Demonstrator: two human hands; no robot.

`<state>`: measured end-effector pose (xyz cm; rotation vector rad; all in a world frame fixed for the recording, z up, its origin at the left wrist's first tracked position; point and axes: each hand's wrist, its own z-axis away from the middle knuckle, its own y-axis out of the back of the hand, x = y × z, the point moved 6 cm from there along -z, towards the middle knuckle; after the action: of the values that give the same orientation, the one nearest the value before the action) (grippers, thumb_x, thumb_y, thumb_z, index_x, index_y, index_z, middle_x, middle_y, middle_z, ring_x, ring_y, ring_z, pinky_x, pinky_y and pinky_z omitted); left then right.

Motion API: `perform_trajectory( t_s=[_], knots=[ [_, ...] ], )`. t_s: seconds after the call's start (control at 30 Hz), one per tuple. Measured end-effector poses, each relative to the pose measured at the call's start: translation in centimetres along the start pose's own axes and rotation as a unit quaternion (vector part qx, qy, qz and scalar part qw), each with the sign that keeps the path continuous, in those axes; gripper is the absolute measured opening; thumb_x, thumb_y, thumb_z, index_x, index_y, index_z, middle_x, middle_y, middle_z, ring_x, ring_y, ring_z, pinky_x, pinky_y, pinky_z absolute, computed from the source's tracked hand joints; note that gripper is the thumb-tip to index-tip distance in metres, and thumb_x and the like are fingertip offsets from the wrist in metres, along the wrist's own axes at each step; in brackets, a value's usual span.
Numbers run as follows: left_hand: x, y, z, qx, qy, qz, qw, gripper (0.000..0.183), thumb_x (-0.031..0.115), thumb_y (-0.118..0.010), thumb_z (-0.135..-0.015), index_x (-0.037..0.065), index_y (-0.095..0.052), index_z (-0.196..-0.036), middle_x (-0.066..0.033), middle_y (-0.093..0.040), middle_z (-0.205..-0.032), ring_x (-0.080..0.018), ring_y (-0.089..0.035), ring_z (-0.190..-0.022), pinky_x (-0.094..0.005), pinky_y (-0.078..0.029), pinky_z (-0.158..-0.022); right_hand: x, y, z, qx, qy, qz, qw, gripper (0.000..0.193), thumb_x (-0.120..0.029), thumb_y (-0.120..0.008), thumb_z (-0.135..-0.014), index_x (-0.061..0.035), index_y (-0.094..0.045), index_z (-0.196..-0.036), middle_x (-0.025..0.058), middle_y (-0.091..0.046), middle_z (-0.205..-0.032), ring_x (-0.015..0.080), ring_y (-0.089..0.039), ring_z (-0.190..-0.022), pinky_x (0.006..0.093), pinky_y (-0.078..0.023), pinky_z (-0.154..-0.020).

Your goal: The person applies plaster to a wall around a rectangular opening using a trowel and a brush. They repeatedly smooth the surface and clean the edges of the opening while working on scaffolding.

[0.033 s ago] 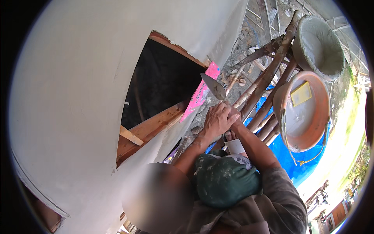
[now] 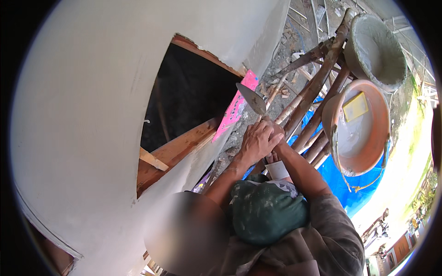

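Note:
A pointing trowel point(image 2: 252, 100) with a grey, smeared leaf-shaped blade sticks out beyond my joined hands, its tip toward the wall opening. My right hand point(image 2: 275, 129) is closed around its handle, which is mostly hidden. My left hand point(image 2: 256, 143) lies over the right, its fingers bent and closed on it. Behind the blade, a pink strip point(image 2: 235, 108) with dark markings runs along the edge of the opening. The pale, smooth plastered wall point(image 2: 83, 119) fills the left side.
Wooden poles point(image 2: 313, 96) form a scaffold on the right. Beside them are a grey-crusted bucket point(image 2: 399, 55) and an orange bucket point(image 2: 380, 152) with whitish contents and a yellow block point(image 2: 355, 107). A blue tarp point(image 2: 338, 184) hangs below. The dark opening point(image 2: 184, 92) has wooden framing point(image 2: 184, 142).
The view has shifted very slightly, so the wall and buckets sit a little differently. My hands keep the same hold on the trowel.

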<state>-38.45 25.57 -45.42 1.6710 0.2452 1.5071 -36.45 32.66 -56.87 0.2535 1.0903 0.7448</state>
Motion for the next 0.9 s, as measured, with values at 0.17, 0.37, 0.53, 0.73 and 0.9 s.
perform_trajectory(
  t_s=[0.17, 0.37, 0.53, 0.73, 0.9],
  knots=[
    [-3.4, 1.2, 0.9, 0.024, 0.151, 0.220, 0.964, 0.048, 0.035, -0.032, -0.104, -0.002, -0.061, -0.094, -0.0126, -0.063, -0.088, -0.0237, -0.062, -0.086, -0.0366, -0.049, -0.079, -0.8, 3.6, -0.8, 0.057, -0.088, 0.013, 0.994, 0.038, -0.039, -0.053, -0.091, -0.0022, -0.051, -0.101, 0.0262, -0.066, -0.092, 0.0436, -0.065, -0.087, 0.0512, -0.051, -0.074],
    [0.1, 1.9, -1.9, 0.103, -0.062, 0.100, 0.988, 0.043, 0.038, -0.041, -0.100, 0.001, -0.060, -0.091, -0.0148, -0.059, -0.091, -0.0354, -0.057, -0.089, -0.0460, -0.044, -0.079, -2.4, 6.5, -0.4, 0.084, -0.037, -0.027, 0.995, 0.041, -0.040, -0.058, -0.084, -0.0043, -0.048, -0.102, 0.0248, -0.066, -0.092, 0.0431, -0.065, -0.087, 0.0508, -0.051, -0.073],
    [6.0, 3.3, -3.7, -0.038, -0.131, 0.182, 0.974, 0.043, 0.041, -0.048, -0.097, 0.003, -0.058, -0.080, -0.0121, -0.058, -0.081, -0.0344, -0.055, -0.083, -0.0457, -0.041, -0.072, -4.0, 10.5, 2.3, 0.126, 0.006, -0.094, 0.988, 0.041, -0.037, -0.063, -0.078, -0.0082, -0.047, -0.102, 0.0230, -0.062, -0.085, 0.0444, -0.062, -0.084, 0.0495, -0.048, -0.069],
    [14.7, 8.3, -8.4, 0.090, -0.264, 0.266, 0.923, 0.033, 0.024, -0.042, -0.099, 0.000, -0.061, -0.088, -0.0082, -0.064, -0.087, -0.0206, -0.059, -0.079, -0.0324, -0.048, -0.077, -6.4, 24.6, 9.3, 0.359, 0.008, -0.061, 0.931, 0.031, -0.031, -0.062, -0.089, -0.0028, -0.048, -0.092, 0.0221, -0.062, -0.071, 0.0439, -0.063, -0.073, 0.0483, -0.049, -0.062],
    [19.4, -5.8, -15.3, -0.144, -0.203, 0.057, 0.967, 0.026, 0.018, -0.043, -0.096, -0.002, -0.060, -0.100, -0.0150, -0.066, -0.101, -0.0323, -0.064, -0.094, -0.0440, -0.048, -0.084, 2.6, 32.3, 13.2, 0.505, -0.126, -0.067, 0.851, 0.030, -0.027, -0.061, -0.092, -0.0005, -0.047, -0.093, 0.0224, -0.058, -0.073, 0.0429, -0.060, -0.070, 0.0458, -0.047, -0.062]
  ],
)
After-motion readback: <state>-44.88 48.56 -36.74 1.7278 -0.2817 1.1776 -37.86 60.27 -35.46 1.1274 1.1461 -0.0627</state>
